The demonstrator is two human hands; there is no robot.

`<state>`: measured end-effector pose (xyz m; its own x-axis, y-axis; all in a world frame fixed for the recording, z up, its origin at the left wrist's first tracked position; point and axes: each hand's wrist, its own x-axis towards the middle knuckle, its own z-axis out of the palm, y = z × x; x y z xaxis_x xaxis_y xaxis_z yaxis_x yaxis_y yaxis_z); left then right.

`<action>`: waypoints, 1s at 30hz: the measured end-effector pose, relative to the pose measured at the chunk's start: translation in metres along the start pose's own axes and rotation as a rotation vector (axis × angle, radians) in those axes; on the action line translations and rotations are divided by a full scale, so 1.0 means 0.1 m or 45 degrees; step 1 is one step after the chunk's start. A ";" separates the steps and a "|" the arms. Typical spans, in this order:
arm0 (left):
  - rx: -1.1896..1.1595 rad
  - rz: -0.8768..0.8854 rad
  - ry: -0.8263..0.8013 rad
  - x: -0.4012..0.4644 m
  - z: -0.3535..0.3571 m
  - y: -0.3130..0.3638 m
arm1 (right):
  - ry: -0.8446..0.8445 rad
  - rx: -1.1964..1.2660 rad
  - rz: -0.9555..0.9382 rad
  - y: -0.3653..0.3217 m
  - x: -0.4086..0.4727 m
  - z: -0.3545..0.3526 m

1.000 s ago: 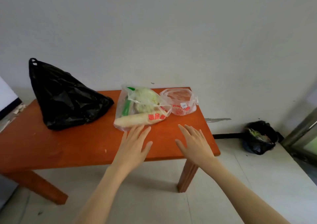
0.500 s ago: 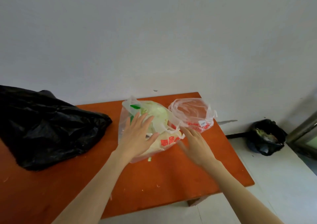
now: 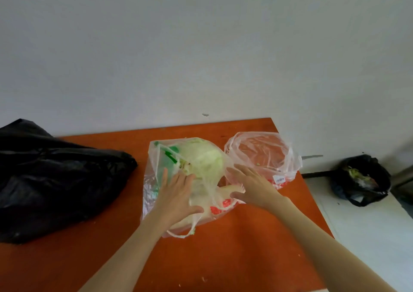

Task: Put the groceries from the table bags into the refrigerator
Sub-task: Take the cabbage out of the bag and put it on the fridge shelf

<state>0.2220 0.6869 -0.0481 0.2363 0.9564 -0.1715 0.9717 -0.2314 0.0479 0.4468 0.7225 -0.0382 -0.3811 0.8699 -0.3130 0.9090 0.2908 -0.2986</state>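
Head view: 2 hands are at the clear bag of vegetables [image 3: 190, 179], which sits mid-bench on the orange bench [image 3: 245, 247]. The left hand [image 3: 178, 197] lies flat on the bag's near side, fingers spread and gripping nothing. The right hand [image 3: 252, 186] is also spread, palm against the bag's right flank where the plastic bunches; it has closed on nothing. Inside the bag a pale cabbage [image 3: 201, 159] sits above a long white radish [image 3: 228, 191].

The step in hand looks like gathering this bag. To do it well, I would find both handle loops, 1 of which trails at the near edge [image 3: 178, 233], and support the underside, since the cabbage is heavy and thin film may tear.

A second clear bag [image 3: 263, 157] rests just beside it to the right; its reddish contents are too blurred to name. The black bag [image 3: 55, 175] to the left is opaque and cut off by the frame. A green item behind the cabbage cannot be identified. No refrigerator is in view.
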 end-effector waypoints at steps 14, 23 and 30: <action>-0.009 0.405 0.436 -0.14 0.34 -0.26 | 0.362 0.580 0.426 -0.26 0.15 -0.03; -0.085 0.596 0.347 -0.33 0.53 -0.48 | 0.219 0.368 0.543 -0.63 0.33 0.24; -0.041 0.522 0.826 -0.06 0.17 -0.41 | 0.154 1.356 0.526 -0.26 0.41 -0.35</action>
<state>0.1805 0.6874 -0.0655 0.5173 0.7103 0.4774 0.8040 -0.5944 0.0133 0.4138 0.7649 -0.0119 -0.0156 0.8699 -0.4929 0.3350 -0.4599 -0.8223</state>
